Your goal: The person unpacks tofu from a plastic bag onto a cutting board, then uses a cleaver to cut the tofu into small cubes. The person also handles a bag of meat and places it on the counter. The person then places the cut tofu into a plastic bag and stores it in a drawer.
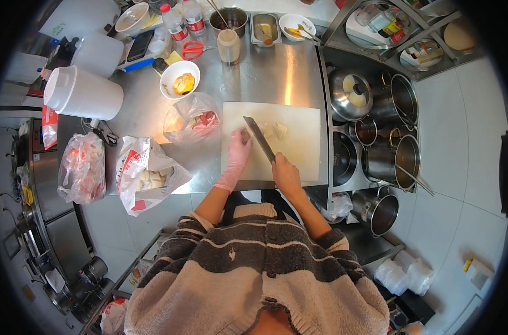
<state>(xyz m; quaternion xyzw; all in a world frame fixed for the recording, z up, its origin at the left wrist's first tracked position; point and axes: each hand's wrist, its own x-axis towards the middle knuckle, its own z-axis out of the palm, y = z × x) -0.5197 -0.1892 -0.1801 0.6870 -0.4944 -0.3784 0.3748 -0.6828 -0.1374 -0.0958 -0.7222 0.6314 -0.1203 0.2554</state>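
A white cutting board (302, 155) lies before me on the steel counter. My right hand (286, 176) grips the handle of a cleaver (258, 137), its dark blade slanting up and left over the board. In a pink disposable glove, my left hand (238, 153) holds a pale piece of food (246, 135) beside the blade; its fingers partly hide that piece. Several cut pale pieces (280, 130) lie right of the cleaver. Just left of the board sits a clear plastic bag (193, 121) with pink-and-white food inside.
A white bag (138, 188) of pale chunks and a tied clear bag (82, 167) stand at the counter's front left. Behind are a bowl with yellow food (180, 79), red-handled scissors (192, 50) and a squeeze bottle (228, 46). Pots (392, 161) crowd the stove at right.
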